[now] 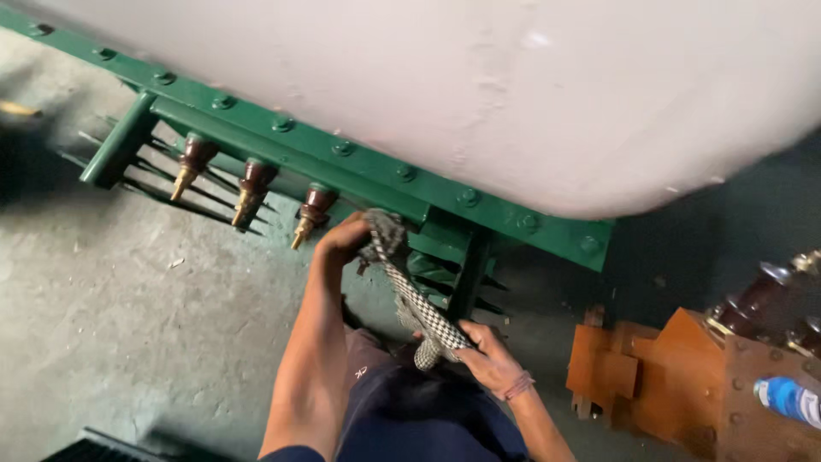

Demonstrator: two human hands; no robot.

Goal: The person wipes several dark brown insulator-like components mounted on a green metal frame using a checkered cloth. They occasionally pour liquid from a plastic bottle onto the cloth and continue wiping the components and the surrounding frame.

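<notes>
Between the two hands: a checked cloth (416,308), black-and-white, twisted into a rope and pulled taut. Its long axis runs on a slant, from the upper end up and to the left down to the lower end at the right, nearer the body.

Left hand (344,242): clenched round the upper end of the cloth, where the fabric bunches into a grey wad against the green frame (342,167). This hand is the farther one from the body and the one touching the frame side.

Right hand (489,355): closed on the lower end, fingers folded over the loose tail; a thread band sits on the wrist. This hand is well clear of the frame.

The middle of the cloth lies across a green upright post (469,278) just past the left hand; I cannot tell whether it wraps behind the post or only rests on its face.

Outward from the left hand, further left along the frame: three brown insulators (249,190) with brass tips, apart from the cloth. Above the frame, a large pale tank body (513,85). Below both hands, dark trousers and the grey concrete floor (128,325). Well to the right of the right hand: an orange-brown metal unit (676,376) and a blue bottle (787,398).
</notes>
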